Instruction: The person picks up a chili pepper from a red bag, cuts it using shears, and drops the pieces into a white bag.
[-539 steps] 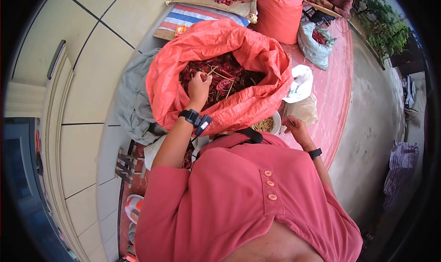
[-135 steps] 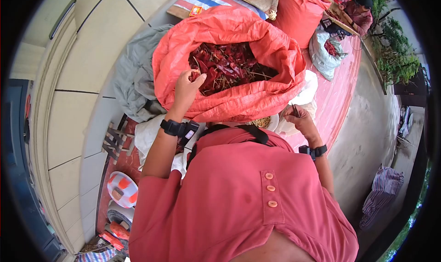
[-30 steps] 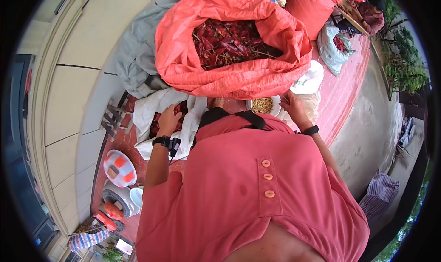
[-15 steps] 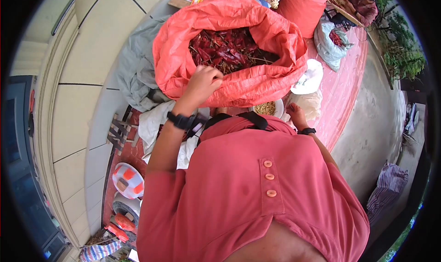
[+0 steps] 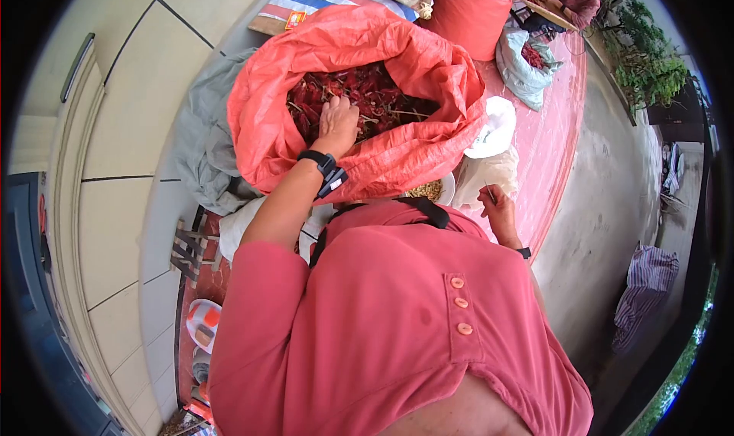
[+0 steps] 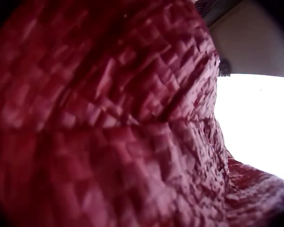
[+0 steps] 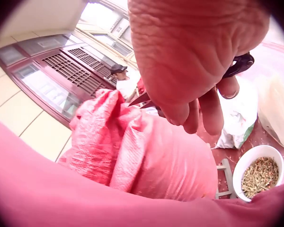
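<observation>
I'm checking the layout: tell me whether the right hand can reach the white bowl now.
Probably yes: the right hand is near the white bowl, whose mouth looks uncovered in the right wrist view. The open red sack hides part of it in the head view, and the hand holds scissors.

No text can be read. The packet point(image 5: 295, 21) on the striped sheet point(image 5: 321, 0) bears markings too small to make out; print on the wrist device point(image 5: 332, 183) and by the green patch point(image 7: 248, 133) on the white bag point(image 7: 235, 113) is likewise illegible.
</observation>
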`<state>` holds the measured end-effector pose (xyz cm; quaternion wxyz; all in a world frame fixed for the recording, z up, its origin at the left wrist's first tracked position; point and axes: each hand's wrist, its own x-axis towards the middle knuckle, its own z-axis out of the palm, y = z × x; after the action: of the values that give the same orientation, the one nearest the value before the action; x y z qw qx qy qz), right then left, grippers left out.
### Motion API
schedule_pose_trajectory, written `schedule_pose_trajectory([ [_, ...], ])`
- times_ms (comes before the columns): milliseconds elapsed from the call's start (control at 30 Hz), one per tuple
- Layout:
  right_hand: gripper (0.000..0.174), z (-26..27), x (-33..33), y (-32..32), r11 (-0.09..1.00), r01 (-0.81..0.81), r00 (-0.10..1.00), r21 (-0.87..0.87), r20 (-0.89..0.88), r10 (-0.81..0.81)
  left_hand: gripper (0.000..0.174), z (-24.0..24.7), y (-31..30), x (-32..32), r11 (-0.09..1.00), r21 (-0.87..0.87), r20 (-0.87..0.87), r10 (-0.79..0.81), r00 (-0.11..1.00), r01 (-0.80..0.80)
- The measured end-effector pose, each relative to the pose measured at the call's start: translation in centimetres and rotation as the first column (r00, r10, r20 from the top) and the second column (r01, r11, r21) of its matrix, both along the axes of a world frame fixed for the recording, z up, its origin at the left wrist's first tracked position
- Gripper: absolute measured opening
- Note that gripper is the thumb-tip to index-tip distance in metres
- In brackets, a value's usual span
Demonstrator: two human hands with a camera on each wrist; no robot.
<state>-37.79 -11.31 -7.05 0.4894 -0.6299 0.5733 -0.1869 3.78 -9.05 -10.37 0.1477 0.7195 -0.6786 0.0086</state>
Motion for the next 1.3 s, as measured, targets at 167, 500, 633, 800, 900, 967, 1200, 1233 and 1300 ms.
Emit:
schedule_pose_trajectory([
  [167,0.008,6.4,4.5,-1.8,0.975,-0.092,0.99,-0.204,0.086,0.111,0.034,3.7,1.3,1.0,0.992,-0.094,-0.139,0.068,0.988,-0.081],
  [500,0.024,14.6,22.8,-5.3,0.911,-0.401,0.751,0.096,0.605,0.267,0.034,12.3,2.2,-3.2,0.95,-0.26,-0.681,-0.052,0.731,-0.175],
  [633,0.018,12.5,25.7,-5.1,0.897,-0.439,0.62,-0.05,0.706,0.343,0.038,11.8,2.0,-3.3,0.915,-0.356,-0.662,-0.103,0.743,-0.19],
  [800,0.017,12.7,27.0,-5.1,0.632,-0.364,0.693,-0.684,0.255,0.674,0.031,11.3,2.1,-3.4,0.943,-0.278,-0.741,-0.09,0.665,-0.182],
  [900,0.018,14.1,26.7,-4.3,0.328,-0.466,0.738,-0.822,-0.158,0.656,0.025,12.6,1.8,-4.1,0.953,-0.274,-0.896,-0.203,0.395,-0.132],
  [967,0.013,14.2,26.2,-4.3,0.228,-0.522,0.749,-0.822,-0.314,0.583,0.023,12.0,1.6,-4.3,0.985,-0.165,-0.984,-0.16,0.079,-0.047],
  [1200,0.006,13.3,24.9,-3.9,0.933,-0.354,0.706,0.058,0.671,0.226,0.026,12.9,2.0,-3.6,0.983,-0.147,-0.916,-0.177,0.361,0.109],
  [1233,0.006,13.6,24.9,-3.4,0.933,-0.332,0.699,0.141,0.7,0.143,0.027,12.8,2.2,-3.3,0.984,-0.121,-0.875,-0.167,0.454,0.13],
  [1300,0.008,12.9,24.7,-3.8,0.866,-0.358,0.658,0.349,0.752,-0.031,0.027,13.0,2.7,-2.7,0.983,-0.067,-0.764,-0.159,0.625,0.168],
])
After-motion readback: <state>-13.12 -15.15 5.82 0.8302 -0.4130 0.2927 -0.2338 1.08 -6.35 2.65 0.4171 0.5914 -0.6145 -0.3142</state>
